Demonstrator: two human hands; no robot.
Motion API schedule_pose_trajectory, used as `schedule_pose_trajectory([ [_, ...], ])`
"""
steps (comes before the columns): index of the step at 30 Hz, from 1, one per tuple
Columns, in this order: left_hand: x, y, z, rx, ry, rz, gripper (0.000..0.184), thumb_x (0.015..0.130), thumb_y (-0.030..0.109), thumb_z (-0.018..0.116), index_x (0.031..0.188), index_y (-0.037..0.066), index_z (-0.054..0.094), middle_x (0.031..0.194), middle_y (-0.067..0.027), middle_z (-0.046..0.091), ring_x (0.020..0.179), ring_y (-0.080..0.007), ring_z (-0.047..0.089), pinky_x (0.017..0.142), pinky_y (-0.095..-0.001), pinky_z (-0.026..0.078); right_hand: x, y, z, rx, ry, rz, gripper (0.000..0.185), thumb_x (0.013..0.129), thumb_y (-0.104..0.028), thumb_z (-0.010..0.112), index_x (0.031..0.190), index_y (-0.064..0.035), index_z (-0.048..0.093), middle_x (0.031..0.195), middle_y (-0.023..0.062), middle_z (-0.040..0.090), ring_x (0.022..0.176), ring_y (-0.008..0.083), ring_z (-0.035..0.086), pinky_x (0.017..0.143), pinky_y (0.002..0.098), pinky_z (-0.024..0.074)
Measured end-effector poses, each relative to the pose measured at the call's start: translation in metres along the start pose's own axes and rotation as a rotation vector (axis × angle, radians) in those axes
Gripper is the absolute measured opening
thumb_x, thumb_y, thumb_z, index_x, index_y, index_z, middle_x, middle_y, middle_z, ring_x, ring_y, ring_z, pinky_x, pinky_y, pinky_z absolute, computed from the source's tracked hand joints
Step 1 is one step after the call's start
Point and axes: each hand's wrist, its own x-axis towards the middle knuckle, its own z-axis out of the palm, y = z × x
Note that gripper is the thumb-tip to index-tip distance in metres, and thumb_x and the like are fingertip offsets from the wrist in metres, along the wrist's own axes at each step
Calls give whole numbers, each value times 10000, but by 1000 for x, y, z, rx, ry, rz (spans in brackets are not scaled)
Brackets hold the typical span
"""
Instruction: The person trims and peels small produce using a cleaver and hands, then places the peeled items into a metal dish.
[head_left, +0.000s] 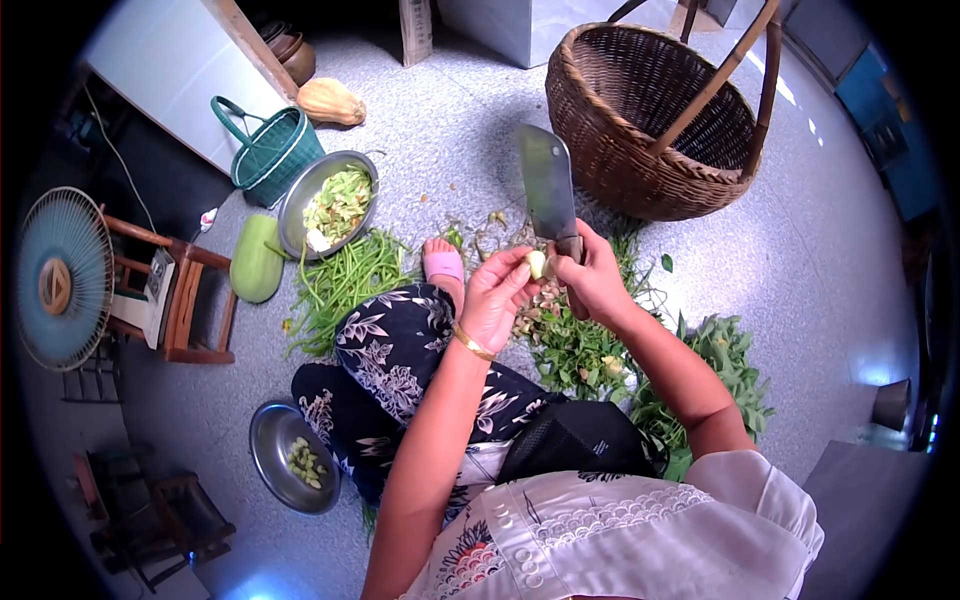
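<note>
Small, rounded, pale-green vegetable piece: pinched in fingers of left hand, close to right hand; broad, grey metal cleaver: handle clasped by right fingers, blade pointing away; likely risk: piece slipping, blade heel nicking left fingertips; cause: small hold near edge.

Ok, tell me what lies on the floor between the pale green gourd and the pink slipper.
In the head view, a spread of long, thin green vegetables lies between the gourd and the slipper.
</note>
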Motion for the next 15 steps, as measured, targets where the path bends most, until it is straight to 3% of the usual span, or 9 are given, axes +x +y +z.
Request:
schedule_pose_trajectory([
  [5,-1,-1,2,7,3,-66,260,789,80,536,1037,24,480,925,-53,552,743,-119,549,668,-208,459,-1,4,0,-47,2,-40,321,672,-50,537,981,-10,460,708,-1,497,597,52,449,521,195,377],
  [7,0,-7,1,241,30,30,276,788,74,535,1051,18,472,931,-54,552,727,-114,544,665,-199,448,-3,6,2,-35,-18,-38,329,666,-54,536,984,-17,461,710,0,493,602,54,449,525,197,380],
  [13,-4,-1,2,198,-34,-34,298,777,55,543,1063,4,476,896,-43,553,699,-96,534,631,-185,434,0,4,-7,97,-107,114,350,652,-65,530,994,-29,465,709,-7,478,591,60,438,540,201,381],
  [15,-4,0,1,182,-41,-41,292,777,51,541,1059,4,481,891,-44,555,691,-93,533,624,-183,431,1,8,-12,51,-102,74,351,657,-75,541,998,-28,470,711,-6,483,600,60,443,545,202,385],
])
